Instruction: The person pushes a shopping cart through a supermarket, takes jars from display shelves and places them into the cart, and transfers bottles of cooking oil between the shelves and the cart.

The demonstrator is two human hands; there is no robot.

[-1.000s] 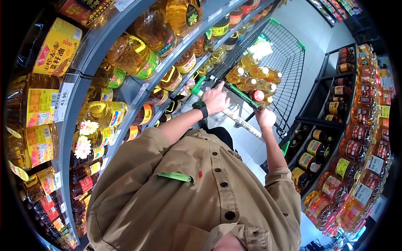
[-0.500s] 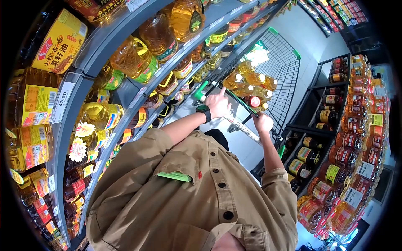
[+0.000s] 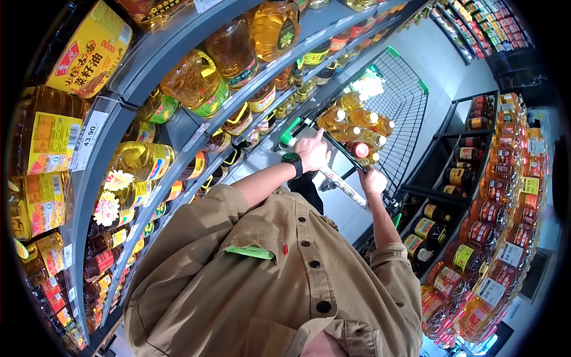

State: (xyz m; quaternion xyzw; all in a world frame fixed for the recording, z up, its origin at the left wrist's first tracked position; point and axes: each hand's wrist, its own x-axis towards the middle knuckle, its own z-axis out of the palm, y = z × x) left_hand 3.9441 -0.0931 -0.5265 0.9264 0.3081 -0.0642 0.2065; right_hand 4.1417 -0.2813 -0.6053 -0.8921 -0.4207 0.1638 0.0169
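Both my hands are at the handle (image 3: 342, 189) of a shopping cart (image 3: 410, 113). My left hand (image 3: 311, 153), with a dark watch (image 3: 292, 163) on its wrist, is closed over the handle near its green end (image 3: 289, 132), its index finger stretched forward. My right hand (image 3: 373, 179) is wrapped round the handle's other side, fingers partly hidden. Just beyond the hands, several bottles of yellow oil (image 3: 361, 118) lie together in the near part of the cart, one with a red cap (image 3: 360, 150). A bright, glaring sheet (image 3: 369, 82) is farther along the cart.
Curved grey shelves (image 3: 178, 134) packed with large oil bottles (image 3: 195, 83) run close along the left. On the right stand a black rack (image 3: 437, 156) of dark bottles and a stacked display of oil bottles (image 3: 476, 238). Pale floor (image 3: 443, 65) stretches ahead of the cart.
The shelves and right-hand display have shifted slightly in view. Both hands keep their places on the handle, and the bottles stay in the cart. More of a dark trouser leg shows below the handle.
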